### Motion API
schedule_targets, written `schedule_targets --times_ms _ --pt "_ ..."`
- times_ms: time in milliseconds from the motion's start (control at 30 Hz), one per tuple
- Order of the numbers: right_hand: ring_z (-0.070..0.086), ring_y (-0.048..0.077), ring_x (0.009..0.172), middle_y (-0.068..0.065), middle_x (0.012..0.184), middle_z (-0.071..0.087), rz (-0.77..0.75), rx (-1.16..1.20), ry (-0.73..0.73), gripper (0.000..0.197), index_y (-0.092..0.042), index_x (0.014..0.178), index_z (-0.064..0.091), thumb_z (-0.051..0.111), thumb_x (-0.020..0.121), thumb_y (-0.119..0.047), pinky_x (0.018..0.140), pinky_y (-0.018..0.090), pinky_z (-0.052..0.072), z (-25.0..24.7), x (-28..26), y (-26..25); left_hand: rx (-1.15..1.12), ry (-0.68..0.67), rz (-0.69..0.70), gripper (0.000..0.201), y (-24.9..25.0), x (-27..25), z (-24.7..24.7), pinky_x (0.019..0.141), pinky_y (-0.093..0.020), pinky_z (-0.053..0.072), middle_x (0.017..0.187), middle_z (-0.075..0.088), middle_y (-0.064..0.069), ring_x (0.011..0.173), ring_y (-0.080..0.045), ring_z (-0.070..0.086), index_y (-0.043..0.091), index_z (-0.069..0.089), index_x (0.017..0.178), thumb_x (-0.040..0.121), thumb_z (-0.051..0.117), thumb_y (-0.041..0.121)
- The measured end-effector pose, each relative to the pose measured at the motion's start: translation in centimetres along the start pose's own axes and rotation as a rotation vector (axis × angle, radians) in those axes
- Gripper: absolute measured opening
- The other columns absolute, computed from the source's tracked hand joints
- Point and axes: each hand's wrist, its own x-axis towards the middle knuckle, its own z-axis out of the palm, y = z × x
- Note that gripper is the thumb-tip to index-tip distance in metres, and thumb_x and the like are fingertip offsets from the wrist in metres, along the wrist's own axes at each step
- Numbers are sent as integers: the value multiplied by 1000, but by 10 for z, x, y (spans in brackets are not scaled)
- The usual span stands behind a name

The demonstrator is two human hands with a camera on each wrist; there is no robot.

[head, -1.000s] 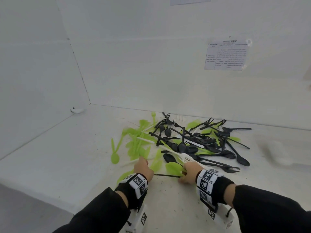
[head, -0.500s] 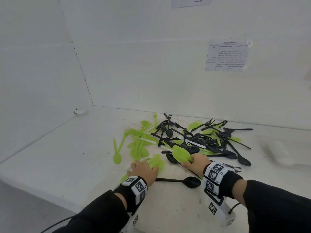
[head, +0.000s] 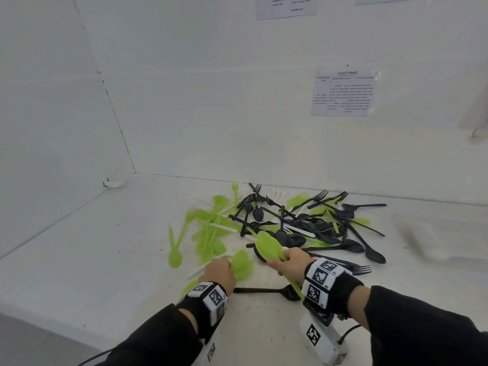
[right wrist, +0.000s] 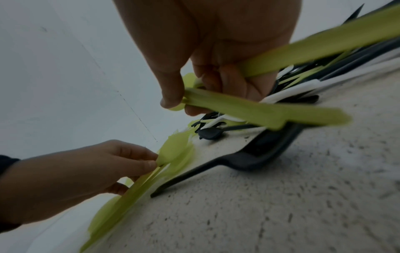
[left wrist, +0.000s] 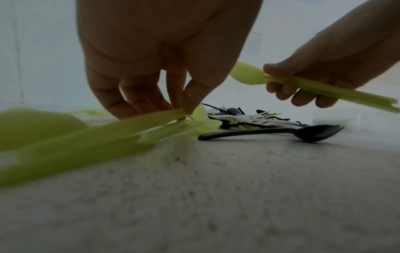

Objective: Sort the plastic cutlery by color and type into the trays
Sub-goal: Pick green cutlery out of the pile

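Head view: the right hand (head: pixel 291 262), which a second ago was low at the pile's edge, now grips lime-green plastic spoons (head: pixel 269 248) lifted clear of the black and green cutlery heap (head: pixel 311 223). Beside it the left hand (head: pixel 220 273) pinches more green spoon handles (left wrist: pixel 151 119) on the white tabletop (head: pixel 92 260); green sorting seems just begun, and no tray is in sight

Two hands, one lone black spoon (head: pixel 266 290) near, two paper sheets (head: pixel 346 93) far; piled green, black, white cutlery (head: pixel 303 220) too tangled to count.
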Motion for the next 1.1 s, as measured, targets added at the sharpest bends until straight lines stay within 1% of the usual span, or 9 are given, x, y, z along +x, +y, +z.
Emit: schedule_targets --times_ms 133,267,333,433,633,733,800,900,1100 --pt "52 7 67 -10 71 55 24 24 -10 35 -10 104 58 51 92 -43 75 25 40 1 6 2 -100 -5 24 15 0 2 2 92 -27 41 125 52 -9 108 -22 52 18 52 106 94 43 20" --pt "52 15 68 -2 72 51 62 113 -2 44 -4 117 51 50 93 -41 74 33 50 7 12 0 -81 -91 -8 36 4 4 7 93 -31 44 125 54 -12 114 -27 53 6 50 120 93 43 28" --pt "48 15 57 2 72 49 104 213 -6 31 -7 104 49 49 94 -36 61 31 46 10 15 -3 -16 -107 -20 35 5 3 8 93 -31 45 128 52 -11 117 -26 52 7 49 123 92 45 24" --pt "44 16 51 4 68 50 106 207 -25 34 -10 74 44 47 94 -38 59 30 38 16 24 -7 7 -102 9 32 7 6 10 94 -28 43 130 51 -11 119 -25 51 6 48 124 94 44 16" --pt "44 12 53 1 66 44 116 322 -64 31 -16 67 41 41 97 -20 50 23 39 29 26 -25 -6 -91 12 31 21 10 -3 92 -30 42 127 56 -14 118 -29 53 1 55 119 97 39 16" --pt "42 17 51 6 68 44 131 484 -56 27 -10 70 42 40 97 -14 53 27 36 34 24 -38 -229 -109 -25 28 32 13 -14 86 -36 50 115 62 -20 104 -33 62 -5 56 113 95 42 12" --pt "44 16 53 3 67 46 89 489 -16 29 -13 67 43 43 96 -16 55 25 38 35 26 -44 -475 -105 -27 22 38 12 -18 66 -35 54 97 65 -20 81 -31 66 -7 59 103 93 45 7" --pt "50 22 62 3 67 48 68 488 85 31 -17 64 43 45 95 -20 62 30 50 36 30 -51 -753 -93 -71 18 46 5 -23 41 -21 37 66 51 -11 51 -20 48 3 49 73 91 47 2" --pt "49 25 68 8 70 49 46 502 174 25 -9 77 45 40 96 -24 67 34 41 28 28 -52 -1078 -145 -85 27 53 -9 -21 52 -29 44 65 46 -10 57 -21 47 9 44 68 94 44 0"
